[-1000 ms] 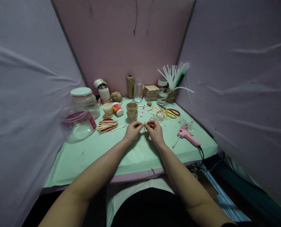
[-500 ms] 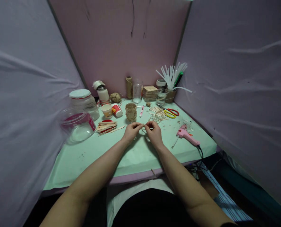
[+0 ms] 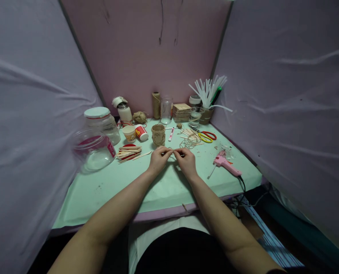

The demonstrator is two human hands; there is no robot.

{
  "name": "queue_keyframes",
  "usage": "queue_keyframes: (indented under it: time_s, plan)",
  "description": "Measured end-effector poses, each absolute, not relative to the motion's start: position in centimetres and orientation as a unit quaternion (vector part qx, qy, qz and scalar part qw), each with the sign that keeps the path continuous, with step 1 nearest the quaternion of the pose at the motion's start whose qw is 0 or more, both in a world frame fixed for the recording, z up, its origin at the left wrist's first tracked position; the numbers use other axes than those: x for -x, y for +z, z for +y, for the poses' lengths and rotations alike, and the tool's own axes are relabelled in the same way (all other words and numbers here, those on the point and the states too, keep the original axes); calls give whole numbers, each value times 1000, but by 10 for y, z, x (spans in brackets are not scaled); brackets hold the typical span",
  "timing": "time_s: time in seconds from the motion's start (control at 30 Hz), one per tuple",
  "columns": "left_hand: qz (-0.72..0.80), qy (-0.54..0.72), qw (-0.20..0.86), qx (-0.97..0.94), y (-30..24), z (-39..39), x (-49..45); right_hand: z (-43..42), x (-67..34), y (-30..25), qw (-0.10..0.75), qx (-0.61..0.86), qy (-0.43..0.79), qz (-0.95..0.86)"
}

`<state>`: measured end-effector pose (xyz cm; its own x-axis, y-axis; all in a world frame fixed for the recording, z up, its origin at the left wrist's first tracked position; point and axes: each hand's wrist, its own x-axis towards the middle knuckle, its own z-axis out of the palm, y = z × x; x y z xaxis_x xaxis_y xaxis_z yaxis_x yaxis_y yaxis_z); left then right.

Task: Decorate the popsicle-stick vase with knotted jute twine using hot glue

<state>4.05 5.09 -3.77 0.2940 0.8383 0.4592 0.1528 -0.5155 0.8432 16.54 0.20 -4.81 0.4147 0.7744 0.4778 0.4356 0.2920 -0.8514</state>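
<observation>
My left hand and my right hand meet over the middle of the green table, fingertips pinched together on a thin piece of twine stretched between them. Both hands are closed in a pinch. Just behind them stands a small twine-wrapped jar. A loose coil of twine lies on the table behind my right hand.
Wooden sticks lie left of my hands, near two large clear jars. A pink glue gun lies at the right. Scissors, paper cups, a twine ball and a holder of white sticks line the back.
My hands have stayed in the same spot, with the fingertips drawn slightly closer together on the twine. Nothing else on the table has moved.
</observation>
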Motion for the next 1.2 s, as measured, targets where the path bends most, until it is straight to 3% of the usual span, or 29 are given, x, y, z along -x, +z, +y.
queue_keyframes:
  time_s: [0.23,0.4,0.53,0.67,0.83,0.9,1.07,1.2]
  plan:
    - [388,472,392,-688,-33,47,-44,2,-163,-48,575,576,48,-579]
    - [397,407,655,-498,-34,53,-46,0,-159,-48,561,563,42,-606]
    - [368,326,733,-471,-31,58,-40,-4,-157,-44,583,525,60,-618]
    - [361,351,718,-482,-27,53,-39,-2,-159,-42,611,522,120,-583]
    - [383,467,510,-613,-24,44,-43,4,-164,-44,622,543,222,-518]
    - [385,461,538,-591,-25,45,-43,3,-164,-43,622,539,224,-522]
    - [338,339,772,-419,-31,55,-39,-3,-161,-39,608,489,148,-608]
    - [331,361,764,-421,-31,56,-37,-2,-162,-41,599,507,163,-598]
